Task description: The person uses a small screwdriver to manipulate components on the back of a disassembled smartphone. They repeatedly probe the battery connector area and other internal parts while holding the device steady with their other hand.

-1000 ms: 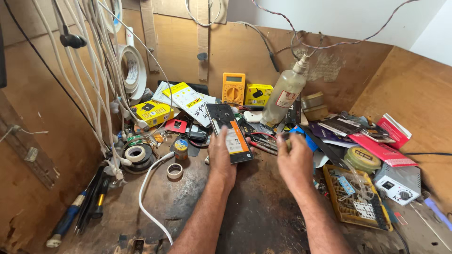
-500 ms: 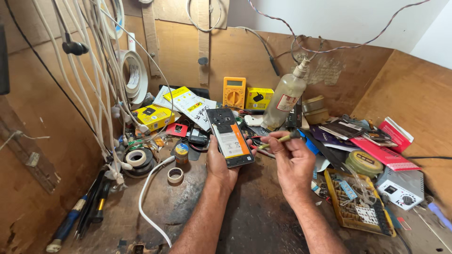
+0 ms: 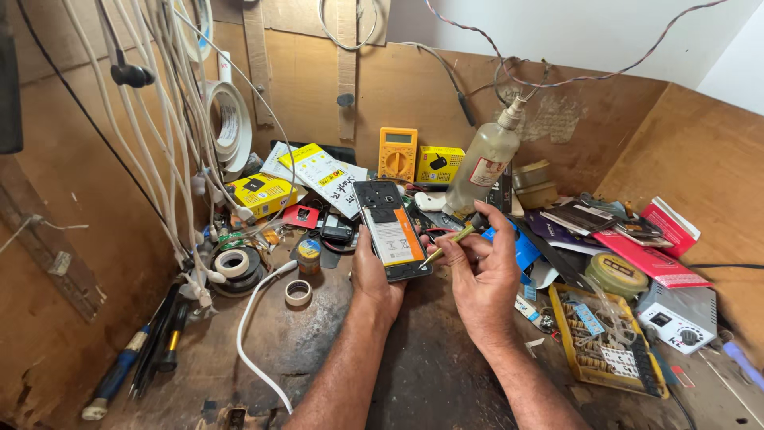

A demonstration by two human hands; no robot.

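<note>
Cluttered wooden workbench (image 3: 334, 350), left hand (image 3: 374, 275) gripping phone (image 3: 390, 231), right hand (image 3: 481, 275) pinching screwdriver (image 3: 450, 239).

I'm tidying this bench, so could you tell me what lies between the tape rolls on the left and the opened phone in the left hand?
In the head view, between the tape rolls and the opened phone held by the left hand sit a small round tin and a white cable.

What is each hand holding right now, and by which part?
The left hand grips the opened phone by its lower end. The right hand pinches a small screwdriver by its handle, tip at the phone's lower edge.
</note>
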